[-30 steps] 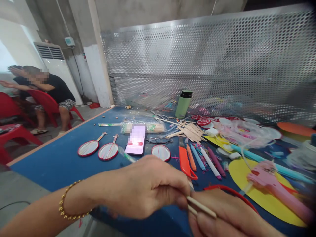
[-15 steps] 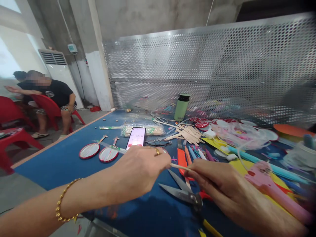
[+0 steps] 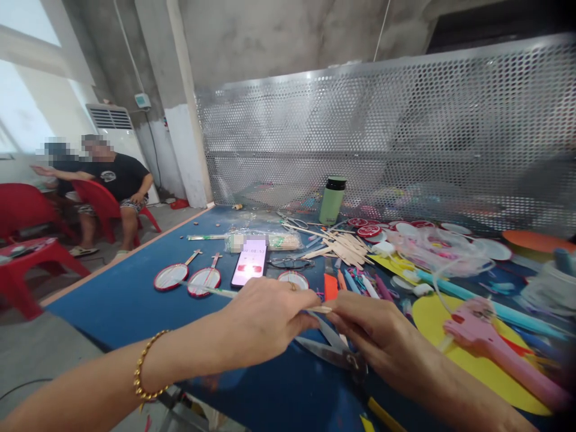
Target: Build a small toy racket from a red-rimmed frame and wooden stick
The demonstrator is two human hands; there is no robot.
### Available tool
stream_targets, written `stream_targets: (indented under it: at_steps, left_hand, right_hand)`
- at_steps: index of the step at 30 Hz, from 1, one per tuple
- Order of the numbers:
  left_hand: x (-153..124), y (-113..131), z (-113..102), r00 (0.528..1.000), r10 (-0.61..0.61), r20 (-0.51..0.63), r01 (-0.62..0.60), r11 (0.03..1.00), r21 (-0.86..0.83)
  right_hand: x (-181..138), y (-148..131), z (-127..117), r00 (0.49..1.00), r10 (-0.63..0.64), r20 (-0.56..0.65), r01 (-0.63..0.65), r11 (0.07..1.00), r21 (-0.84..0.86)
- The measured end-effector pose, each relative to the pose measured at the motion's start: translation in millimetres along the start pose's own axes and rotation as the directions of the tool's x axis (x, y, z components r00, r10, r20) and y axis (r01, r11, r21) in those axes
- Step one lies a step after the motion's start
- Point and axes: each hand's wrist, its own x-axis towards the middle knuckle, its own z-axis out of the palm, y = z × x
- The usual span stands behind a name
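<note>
My left hand (image 3: 274,315), with a gold ring, is closed around a thin pale wooden chopstick (image 3: 321,309). A clear plastic wrapper with green print (image 3: 220,292) sticks out from the left side of that hand. The fingers of my right hand (image 3: 364,321) pinch the other end of the chopstick, almost touching my left fingertips. Just under the hands lie open scissors (image 3: 326,354), their handles partly hidden by my right hand. Small round banjo-like crafts with red rims (image 3: 168,277) rest left of the hands, and another red-rimmed disc (image 3: 293,277) lies behind my left hand.
Behind the hands are a lit phone (image 3: 249,264), eyeglasses (image 3: 290,263), bagged chopsticks (image 3: 283,241), flat wooden sticks (image 3: 348,247) and a green bottle (image 3: 332,201). A pink glue gun (image 3: 490,336) lies right on yellow sheet. Perforated metal (image 3: 360,132) backs the table. People sit far left.
My hands have come closer together, so less of the chopstick shows between them. The wrapper's free end has dropped lower. The camera view has shifted slightly.
</note>
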Motion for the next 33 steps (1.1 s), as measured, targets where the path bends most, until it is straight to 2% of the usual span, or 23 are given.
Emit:
stream_targets:
  at_steps: [5,11,14,16,20,22,24,28,33]
  left_hand:
    - [-7,3,4,1.0,-0.011,-0.011,0.012,0.994,0.111]
    - [-19,4,1,0.997,-0.078,0.013,0.077,0.995,0.055]
    - [-16,7,2,0.996,-0.089,0.006,0.088,0.995,0.049]
    - [-8,11,3,0.995,-0.096,0.01,0.095,0.994,0.054]
    - [18,20,6,0.996,-0.088,-0.008,0.088,0.994,0.067]
    - [29,19,8,0.997,-0.069,-0.017,0.07,0.997,0.043]
    - [37,14,12,0.999,-0.052,-0.014,0.052,0.999,0.016]
    - [39,1,20,1.0,-0.018,-0.001,0.018,1.0,-0.019]
    - [34,-2,24,1.0,-0.023,-0.003,0.023,1.0,0.01]
  right_hand:
    - [-2,-3,0,0.999,-0.048,0.02,0.049,0.996,-0.08]
    - [-4,-5,5,0.991,-0.094,0.098,0.113,0.973,-0.2]
    - [-5,-5,13,0.988,-0.136,0.072,0.15,0.953,-0.262]
    - [-5,-4,17,0.991,-0.131,0.033,0.134,0.934,-0.33]
    - [-5,1,11,0.998,-0.023,-0.066,-0.01,0.889,-0.458]
    - [-6,3,7,0.997,0.026,-0.07,-0.058,0.86,-0.507]
    - [-6,6,5,0.999,0.041,-0.035,-0.053,0.835,-0.548]
    - [-5,12,13,0.999,0.04,-0.004,-0.035,0.806,-0.591]
    - [1,7,21,0.998,0.045,-0.041,-0.061,0.777,-0.627]
